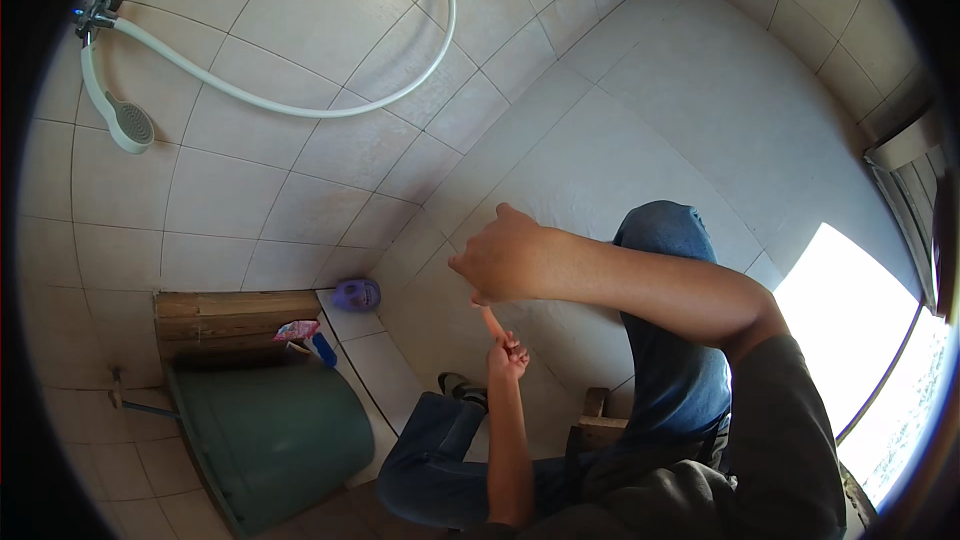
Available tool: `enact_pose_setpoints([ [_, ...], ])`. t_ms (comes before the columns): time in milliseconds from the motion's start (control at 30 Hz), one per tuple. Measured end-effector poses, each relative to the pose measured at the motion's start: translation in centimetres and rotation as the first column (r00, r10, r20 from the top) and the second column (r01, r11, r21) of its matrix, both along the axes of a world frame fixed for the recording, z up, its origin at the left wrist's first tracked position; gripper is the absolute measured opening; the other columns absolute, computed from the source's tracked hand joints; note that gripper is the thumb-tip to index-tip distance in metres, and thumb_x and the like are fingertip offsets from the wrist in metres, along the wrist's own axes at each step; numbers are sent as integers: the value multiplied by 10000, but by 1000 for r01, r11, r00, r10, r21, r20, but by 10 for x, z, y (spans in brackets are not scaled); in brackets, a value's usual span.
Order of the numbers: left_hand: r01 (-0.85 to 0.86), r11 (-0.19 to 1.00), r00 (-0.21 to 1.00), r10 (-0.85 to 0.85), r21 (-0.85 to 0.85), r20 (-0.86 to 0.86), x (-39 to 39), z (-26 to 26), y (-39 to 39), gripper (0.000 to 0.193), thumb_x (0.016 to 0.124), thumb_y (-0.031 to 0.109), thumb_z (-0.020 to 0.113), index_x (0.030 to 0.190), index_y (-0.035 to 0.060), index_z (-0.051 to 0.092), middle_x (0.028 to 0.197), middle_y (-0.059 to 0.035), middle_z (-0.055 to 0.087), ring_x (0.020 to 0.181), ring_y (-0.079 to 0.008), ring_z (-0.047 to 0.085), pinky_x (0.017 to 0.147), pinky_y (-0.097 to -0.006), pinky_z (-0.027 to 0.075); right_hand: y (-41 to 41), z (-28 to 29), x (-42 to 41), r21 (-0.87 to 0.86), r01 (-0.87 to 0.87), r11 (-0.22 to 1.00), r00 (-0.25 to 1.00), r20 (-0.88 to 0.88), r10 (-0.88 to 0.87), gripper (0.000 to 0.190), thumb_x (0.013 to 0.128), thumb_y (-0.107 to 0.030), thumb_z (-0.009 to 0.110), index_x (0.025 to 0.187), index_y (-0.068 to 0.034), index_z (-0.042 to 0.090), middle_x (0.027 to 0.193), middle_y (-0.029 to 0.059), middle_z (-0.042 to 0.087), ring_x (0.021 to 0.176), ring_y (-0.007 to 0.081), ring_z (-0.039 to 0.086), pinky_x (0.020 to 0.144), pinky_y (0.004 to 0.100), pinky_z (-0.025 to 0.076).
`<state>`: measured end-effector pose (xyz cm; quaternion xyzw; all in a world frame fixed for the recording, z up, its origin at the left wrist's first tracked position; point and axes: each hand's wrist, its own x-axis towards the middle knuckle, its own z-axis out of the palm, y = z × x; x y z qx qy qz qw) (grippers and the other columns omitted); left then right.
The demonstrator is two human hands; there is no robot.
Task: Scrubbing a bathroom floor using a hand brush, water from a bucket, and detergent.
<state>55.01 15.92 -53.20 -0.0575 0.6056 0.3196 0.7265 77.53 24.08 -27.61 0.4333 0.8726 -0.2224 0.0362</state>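
My right hand [504,255] is bent over the floor in front of me, its back towards the camera and several fingers partly hidden. Just below it, my left hand [508,357] is raised with some fingers curled. A slim skin-coloured shape [492,322] runs from the left hand up to the underside of the right one; whether it is an extended finger or a held thing, I cannot tell. Both hands are in front of my bent legs in blue jeans [667,232].
A white shower head [131,124] and its looping hose [322,112] hang on the tiled wall. At lower left stands a dark green container [270,435] by a wooden ledge [232,305]. A purple bottle [357,295], pink packet [297,329] and blue object [324,349] are nearby.
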Motion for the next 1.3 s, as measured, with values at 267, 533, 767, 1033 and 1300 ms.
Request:
enact_pose_setpoints([
  [267,-19,999,999,17,-45,-43,26,-5,-60,224,817,263,309,664,143,420,458,28,325,321,-101,219,408,-259,215,-5,1,-3,5,-50,999,995,-90,50,350,697,-369,492,940,-118,475,616,34,540,629,199,534,626,320,315],
  [533,-57,998,997,57,-6,-49,-38,-5,35,154,762,189,377,624,157,438,456,36,325,314,-96,212,430,-248,215,-2,0,-3,-9,-7,1000,999,-47,6,317,693,-349,487,921,-128,485,597,30,533,598,189,531,618,316,314],
  [767,-77,995,997,78,-62,12,24,-6,-67,270,810,318,331,637,145,446,455,23,339,327,-99,235,434,-256,231,-4,0,-2,13,-41,999,997,-72,41,305,677,-351,502,888,-131,492,587,26,529,578,188,526,586,311,306],
  [1033,-40,999,996,39,-3,-76,-31,-8,13,175,747,157,349,596,158,438,454,32,325,323,-106,231,442,-256,224,-2,-4,-5,28,-14,1000,997,-80,16,385,681,-374,499,963,-113,474,615,41,534,600,199,528,610,313,319],
  [1300,-83,995,996,81,-57,-28,-16,-5,-32,119,691,109,377,592,150,431,445,24,327,315,-105,220,434,-260,221,0,-1,-3,-35,-18,999,1000,-25,17,396,697,-372,487,996,-115,460,638,52,539,633,202,534,634,317,331],
])
